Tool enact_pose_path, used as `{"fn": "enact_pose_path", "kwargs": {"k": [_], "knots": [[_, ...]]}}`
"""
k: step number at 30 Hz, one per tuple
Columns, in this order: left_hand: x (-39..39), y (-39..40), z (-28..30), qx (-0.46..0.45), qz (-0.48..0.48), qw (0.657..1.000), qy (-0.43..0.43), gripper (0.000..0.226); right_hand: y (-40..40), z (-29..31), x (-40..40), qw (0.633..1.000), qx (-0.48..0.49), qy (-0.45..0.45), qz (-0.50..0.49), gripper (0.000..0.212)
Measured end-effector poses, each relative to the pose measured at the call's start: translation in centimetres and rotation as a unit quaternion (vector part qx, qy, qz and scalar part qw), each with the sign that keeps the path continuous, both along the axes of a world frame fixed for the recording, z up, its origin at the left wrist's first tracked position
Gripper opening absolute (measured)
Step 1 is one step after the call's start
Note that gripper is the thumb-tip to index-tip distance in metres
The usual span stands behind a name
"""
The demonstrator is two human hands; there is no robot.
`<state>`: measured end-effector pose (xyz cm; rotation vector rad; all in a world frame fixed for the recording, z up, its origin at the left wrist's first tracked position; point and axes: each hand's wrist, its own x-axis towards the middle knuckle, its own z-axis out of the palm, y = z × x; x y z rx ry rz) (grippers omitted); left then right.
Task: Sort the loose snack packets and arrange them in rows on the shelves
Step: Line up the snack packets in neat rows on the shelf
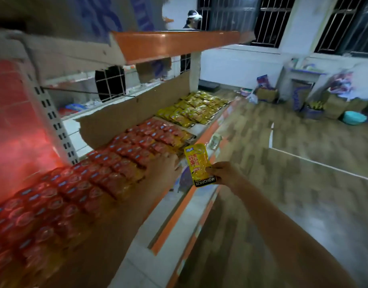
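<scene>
While the right hand (221, 173) pinches the lower, black-banded end of a yellow snack packet (198, 164), the packet stands nearly upright in the air, its long axis vertical and tilted slightly left, printed face toward the camera, blue logo end uppermost. This grip is clenched on the packet's bottom right corner, thumb on the front. Just left of the grip, the left hand (164, 166) lies released, fingers straight, resting on the red snack packets (108, 163) ranged in rows along the shelf (172, 213). Beyond the grip, farther along the same shelf, yellow packets (195, 108) lie in rows of their own. Behind the rows stands a cardboard sheet (137, 113). Above the grip runs an orange-edged upper shelf (174, 43). Right of the grip lies wood-patterned floor (303, 132), with cardboard boxes (266, 94) well apart by the wall.
</scene>
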<state>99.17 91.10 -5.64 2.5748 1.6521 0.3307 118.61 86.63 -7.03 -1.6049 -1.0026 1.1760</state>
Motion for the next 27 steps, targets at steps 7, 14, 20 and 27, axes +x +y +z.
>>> {"fn": "enact_pose_path", "kwargs": {"k": [7, 14, 20, 27], "knots": [[7.8, 9.0, -0.9, -0.025, 0.010, 0.999, -0.019, 0.036, 9.8, -0.5, 8.5, 1.000, -0.012, -0.021, 0.001, 0.017], [11.0, 19.4, -2.0, -0.009, 0.077, 0.996, -0.047, 0.040, 23.4, 0.8, 12.3, 0.998, -0.018, -0.033, 0.047, 0.025], [11.2, 24.2, -2.4, -0.015, 0.158, 0.986, -0.046, 0.032, 32.7, -0.3, 12.6, 0.957, -0.049, -0.215, 0.191, 0.014], [13.1, 25.1, -2.7, -0.013, 0.253, 0.967, -0.023, 0.035, 37.5, -1.3, 12.8, 0.870, -0.007, -0.368, 0.330, 0.033]]}}
